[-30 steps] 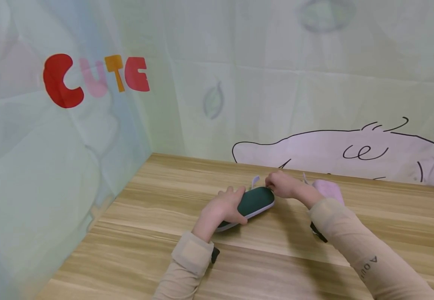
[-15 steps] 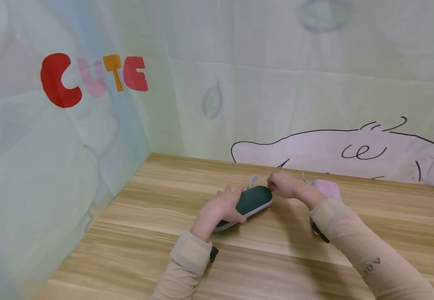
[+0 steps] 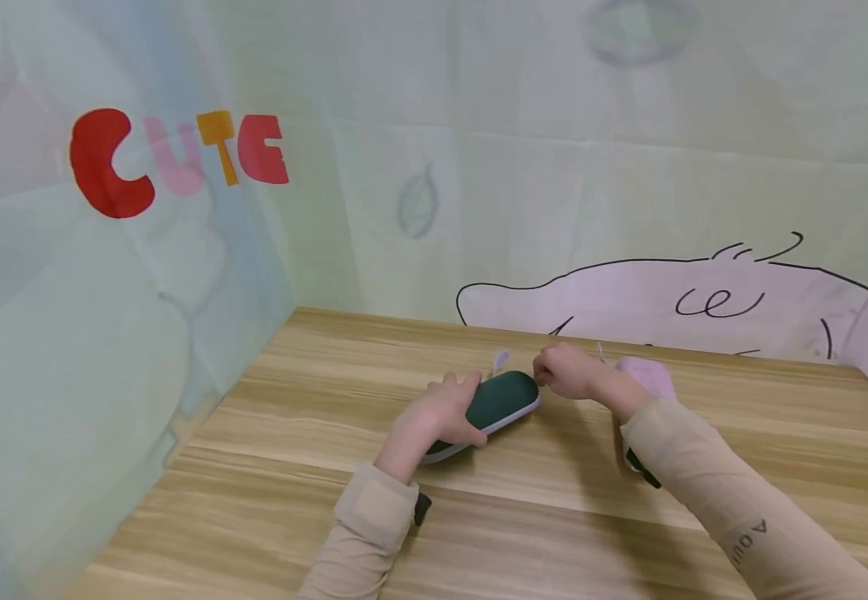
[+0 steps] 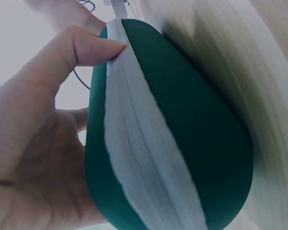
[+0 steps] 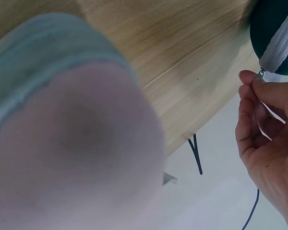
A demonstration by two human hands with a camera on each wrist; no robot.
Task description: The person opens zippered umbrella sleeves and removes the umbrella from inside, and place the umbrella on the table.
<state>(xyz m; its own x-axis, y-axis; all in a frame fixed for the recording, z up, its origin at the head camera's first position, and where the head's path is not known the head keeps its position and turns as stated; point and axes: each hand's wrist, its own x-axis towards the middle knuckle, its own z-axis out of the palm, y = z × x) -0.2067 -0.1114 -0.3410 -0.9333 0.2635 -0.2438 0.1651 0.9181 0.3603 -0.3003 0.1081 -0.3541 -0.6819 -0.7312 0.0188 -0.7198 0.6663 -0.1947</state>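
A dark green zippered case (image 3: 507, 396) with a pale zipper band lies at a slant on the table. My left hand (image 3: 434, 417) grips its near end; in the left wrist view the thumb presses on the zipper band (image 4: 144, 134) and the palm lies along the green side. At the far end, my right hand (image 3: 569, 371) has thumb and index finger pinching the zipper pull (image 5: 261, 73), seen in the right wrist view. A pale strap (image 3: 501, 360) sticks up behind the case. The zipper band is joined along the stretch that shows.
A pink soft object (image 3: 647, 375) sits behind the right forearm, partly hidden by it, with a thin pale strip (image 3: 601, 352) beside it. The wooden table (image 3: 314, 367) meets printed cloth walls (image 3: 374, 208) at the back and left.
The head view has shifted slightly, so everything sits a little further left. The hands hold nearly the same pose on the case and zipper pull.
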